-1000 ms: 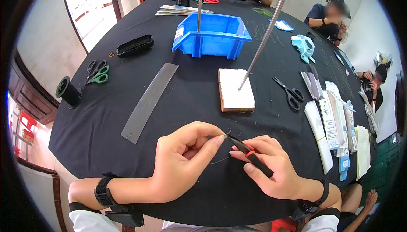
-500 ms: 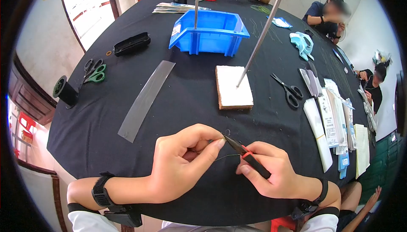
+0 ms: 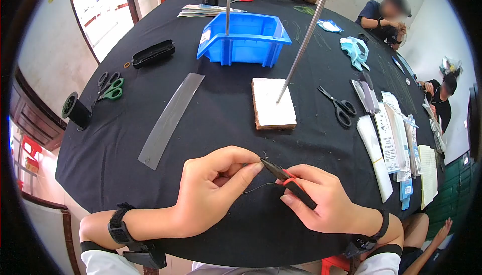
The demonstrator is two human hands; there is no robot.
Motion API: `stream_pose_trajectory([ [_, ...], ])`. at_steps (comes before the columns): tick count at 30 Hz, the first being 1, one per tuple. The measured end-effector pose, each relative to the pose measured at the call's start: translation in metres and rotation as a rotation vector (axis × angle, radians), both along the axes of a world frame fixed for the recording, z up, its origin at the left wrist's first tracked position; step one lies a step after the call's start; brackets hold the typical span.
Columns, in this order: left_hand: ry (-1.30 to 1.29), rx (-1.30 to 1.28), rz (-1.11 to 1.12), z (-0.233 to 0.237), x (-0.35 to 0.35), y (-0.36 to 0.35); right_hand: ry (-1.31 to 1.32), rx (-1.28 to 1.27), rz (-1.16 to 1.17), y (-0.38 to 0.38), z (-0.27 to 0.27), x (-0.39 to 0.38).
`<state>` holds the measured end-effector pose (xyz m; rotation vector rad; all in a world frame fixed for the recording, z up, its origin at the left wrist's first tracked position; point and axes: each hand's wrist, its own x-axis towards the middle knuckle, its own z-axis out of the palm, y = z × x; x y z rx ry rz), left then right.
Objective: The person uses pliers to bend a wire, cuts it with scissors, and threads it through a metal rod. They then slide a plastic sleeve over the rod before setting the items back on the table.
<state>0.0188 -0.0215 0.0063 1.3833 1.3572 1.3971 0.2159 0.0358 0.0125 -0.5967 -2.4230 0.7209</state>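
My left hand (image 3: 213, 189) is closed, thumb and forefinger pinched together around the end of a thin wire (image 3: 258, 188) at the pliers' tip. Red-and-black pliers (image 3: 298, 190) lie in the grip of my right hand (image 3: 326, 199), their dark jaws pointing up and left to my left fingertips. The wire curves between both hands below the jaws. What the tips hold is too small to make out. Beyond the hands stands a white-topped block (image 3: 273, 109) with a metal rod (image 3: 306, 39) slanting up from it.
A blue bin (image 3: 243, 41) stands behind the block. A clear strip (image 3: 170, 119), green-handled scissors (image 3: 111, 90) and a spool (image 3: 76, 110) are at the left. Black scissors (image 3: 341, 108), a stapler (image 3: 369, 94) and paper packets (image 3: 391, 134) lie at the right. Several people sit around the table.
Both hands and the pliers keep nearly the same pose. The wire between them curves slightly differently, and the whole view has shifted a little.
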Motion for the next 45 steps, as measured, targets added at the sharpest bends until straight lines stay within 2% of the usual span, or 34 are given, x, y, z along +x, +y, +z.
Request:
stream_pose_trajectory([
  [4,0.005,-0.021,-0.011,0.004,0.002,-0.001,-0.132,-0.03,0.015,0.001,0.007,0.007],
  [11,0.124,0.049,0.002,0.003,-0.001,-0.002,-0.048,-0.409,0.045,0.0,0.007,0.006],
  [13,0.266,0.193,0.002,0.001,-0.003,-0.001,0.023,-0.475,0.069,0.0,0.003,0.005],
  [17,0.481,0.507,0.038,-0.006,-0.003,0.005,-0.012,-0.349,0.024,-0.004,0.004,0.005],
  [22,0.711,0.678,0.002,-0.005,-0.007,0.007,-0.05,-0.238,-0.013,-0.014,0.005,0.003],
  [26,0.787,0.797,-0.013,-0.009,-0.006,0.007,-0.047,-0.319,-0.028,-0.022,0.008,0.003],
  [32,0.83,0.753,-0.039,-0.006,-0.008,0.007,-0.093,-0.484,-0.033,-0.017,0.013,0.004],
  [35,0.381,0.269,-0.013,0.003,-0.004,0.0,0.038,-0.541,0.028,-0.01,0.008,0.003],
  [36,0.167,0.015,-0.016,0.008,-0.003,-0.001,0.033,-0.516,0.049,-0.006,0.006,0.004],
  [39,-0.156,-0.171,-0.09,0.009,-0.006,0.005,0.046,-0.547,0.062,0.0,0.003,0.004],
  [45,-0.472,-0.316,-0.179,0.006,-0.008,0.007,-0.004,-0.453,0.061,0.001,0.003,0.005],
])
